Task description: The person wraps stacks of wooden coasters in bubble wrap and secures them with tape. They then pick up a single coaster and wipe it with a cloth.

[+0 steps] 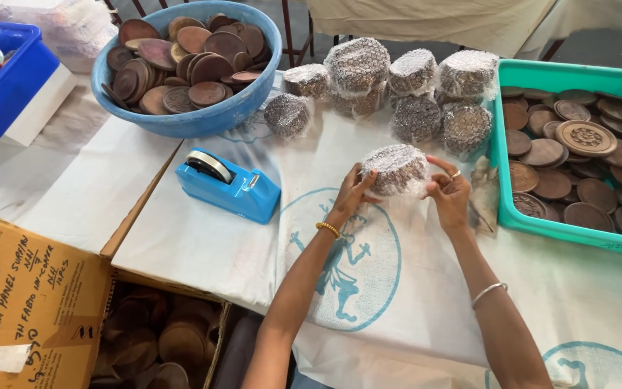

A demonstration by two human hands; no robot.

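A round bundle wrapped in bubble wrap [395,170] is held just above the white printed cloth [203,238] on the table. My left hand [354,191] grips its left side and my right hand [449,193] grips its right side, fingers pressed on the wrap. Behind it lie several wrapped bundles [412,94] in a cluster. A blue tape dispenser [228,185] stands on the cloth to the left of my hands.
A blue round bowl [192,119] of brown wooden discs sits at the back left. A teal tray [577,230] with more discs is at the right. A cardboard box [37,302] with discs is at the lower left, a blue bin [5,90] at far left.
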